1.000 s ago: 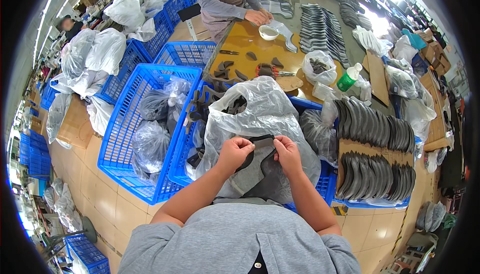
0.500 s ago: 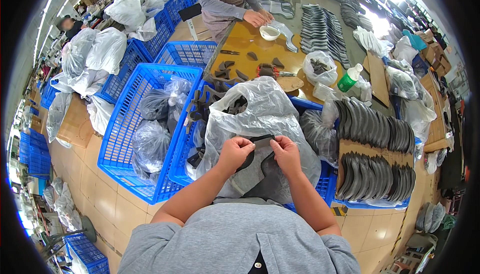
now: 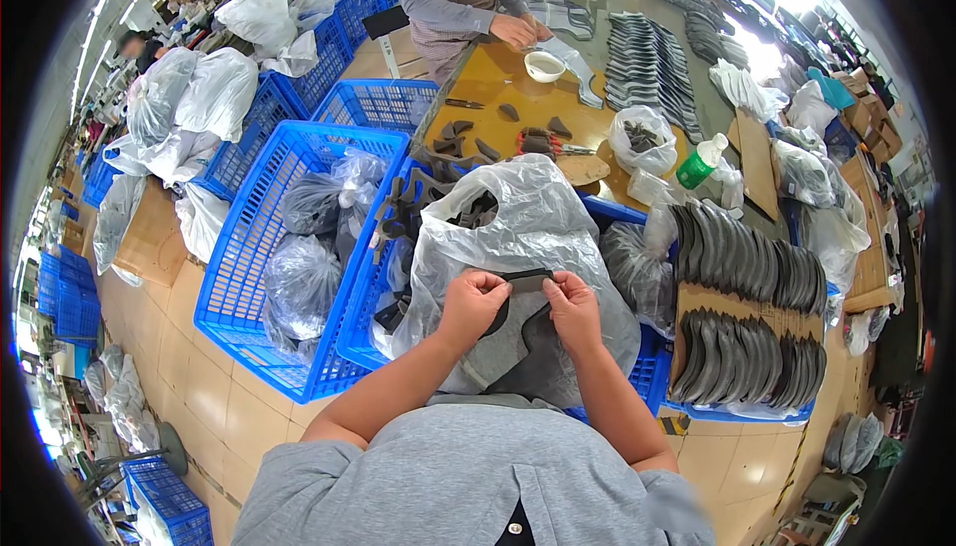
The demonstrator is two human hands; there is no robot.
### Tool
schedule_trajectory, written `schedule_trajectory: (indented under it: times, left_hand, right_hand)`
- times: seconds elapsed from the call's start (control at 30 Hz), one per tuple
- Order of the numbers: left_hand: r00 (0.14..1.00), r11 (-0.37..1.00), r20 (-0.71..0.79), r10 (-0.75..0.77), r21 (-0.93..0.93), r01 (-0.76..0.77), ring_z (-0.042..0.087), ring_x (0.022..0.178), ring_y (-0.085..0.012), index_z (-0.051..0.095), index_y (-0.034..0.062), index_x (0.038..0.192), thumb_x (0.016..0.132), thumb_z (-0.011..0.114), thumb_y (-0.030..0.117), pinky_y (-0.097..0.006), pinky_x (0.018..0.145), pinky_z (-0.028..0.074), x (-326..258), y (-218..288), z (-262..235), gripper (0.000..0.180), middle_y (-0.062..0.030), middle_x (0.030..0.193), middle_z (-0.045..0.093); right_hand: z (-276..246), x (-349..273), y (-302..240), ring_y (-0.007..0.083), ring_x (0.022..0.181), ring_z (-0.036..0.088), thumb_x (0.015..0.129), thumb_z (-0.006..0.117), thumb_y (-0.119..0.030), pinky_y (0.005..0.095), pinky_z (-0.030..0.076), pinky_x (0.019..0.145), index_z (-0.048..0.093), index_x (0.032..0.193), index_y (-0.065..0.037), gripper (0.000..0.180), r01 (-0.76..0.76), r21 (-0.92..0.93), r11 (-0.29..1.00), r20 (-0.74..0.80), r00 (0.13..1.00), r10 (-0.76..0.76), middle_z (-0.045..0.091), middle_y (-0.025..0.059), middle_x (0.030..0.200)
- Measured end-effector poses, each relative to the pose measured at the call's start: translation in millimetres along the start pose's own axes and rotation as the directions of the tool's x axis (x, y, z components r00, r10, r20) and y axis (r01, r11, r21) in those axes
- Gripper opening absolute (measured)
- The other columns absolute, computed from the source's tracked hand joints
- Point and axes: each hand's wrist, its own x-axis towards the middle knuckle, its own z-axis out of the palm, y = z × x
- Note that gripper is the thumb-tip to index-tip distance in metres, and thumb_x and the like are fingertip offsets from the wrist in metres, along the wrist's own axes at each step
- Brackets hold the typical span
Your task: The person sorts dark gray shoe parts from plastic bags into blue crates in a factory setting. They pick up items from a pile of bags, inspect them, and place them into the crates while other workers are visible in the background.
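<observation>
Both my hands pinch one dark curved cut piece (image 3: 525,281) in front of my chest. My left hand (image 3: 471,304) grips its left end and my right hand (image 3: 572,304) grips its right end. More dark grey pieces (image 3: 518,352) hang or lie just below my hands. Behind them stands a large clear plastic bag (image 3: 518,222) of dark pieces, resting in a blue crate (image 3: 363,337).
Another blue crate (image 3: 249,267) with filled bags sits to the left. Rows of dark curved pieces (image 3: 747,267) lie on cardboard to the right. Across a wooden table (image 3: 498,88), another person's hands (image 3: 518,30) work by a white bowl (image 3: 545,66). A green-capped bottle (image 3: 700,160) stands nearby.
My hands have stayed almost in place, holding the same piece; my fingers have shifted slightly along it.
</observation>
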Motion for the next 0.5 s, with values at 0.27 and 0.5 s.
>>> schedule_trajectory:
  times: [0.27,0.5]
  left_hand:
    - [0.988,0.972,0.022,-0.155,-0.174,0.156,0.047,0.055,-0.0044,0.063,-0.0004,0.075,0.078,0.068,0.012,-0.021,0.048,0.037,-5,14,1,0.014,0.0000,0.067,0.058]
    - [0.983,0.851,0.033,-0.182,-0.495,0.175,0.045,0.051,-0.0084,0.048,0.0012,0.095,0.080,0.060,0.002,-0.023,0.046,0.038,-7,9,-2,0.019,-0.0056,0.077,0.057]
  right_hand:
    - [0,0,1,-0.0009,0.052,0.037,0.088,0.059,-0.012,0.0168,0.027,0.044,0.059,0.095,-0.005,0.010,0.002,0.026,1.000,-0.004,1.000,-0.002,0.053,-0.0068,0.068]
    - [3,-3,-3,-0.0013,0.054,0.037,0.088,0.059,-0.011,0.0171,0.025,0.046,0.059,0.095,-0.005,0.009,0.002,0.048,0.999,-0.013,1.000,-0.001,0.053,-0.0072,0.070]
